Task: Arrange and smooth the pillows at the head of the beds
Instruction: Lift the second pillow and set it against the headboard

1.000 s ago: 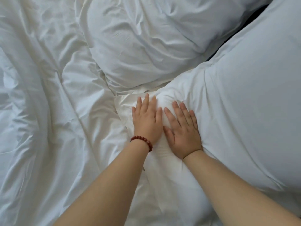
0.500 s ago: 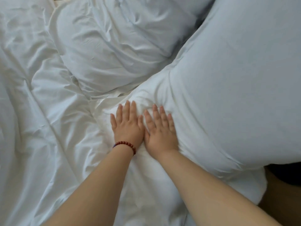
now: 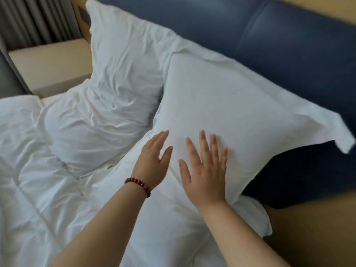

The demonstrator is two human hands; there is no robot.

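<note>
Parted since 0.5 s ago, no longer thumb against thumb: left hand & right hand, w/ a strip of white cloth showing between. Shifted too, from the near corner up onto the face of the right pillow. Re the view: tilted up, now taking in the blue padded headboard.

Re right hand: laid flat, palm down, on the pillow's lower front. Fingers straight & splayed wide, gripping nothing.

Re left hand: open as well, fingers straight & close together, thumb out. Set at the pillow's lower left edge; prob. touching the cloth, but can't tell for sure. Wearing a red bead bracelet at the wrist.

Re right pillow: propped tilted against the headboard at the head of the bed. Smooth across the face, w/ its far right corner flap sticking out over the blue padding.

Just left of it & meeting it along one edge: left pillow, much more creased, also leaning at the head end.

Below both: rumpled white duvet.

Beyond the left pillow: beige ledge, w/ grey curtain behind.
</note>
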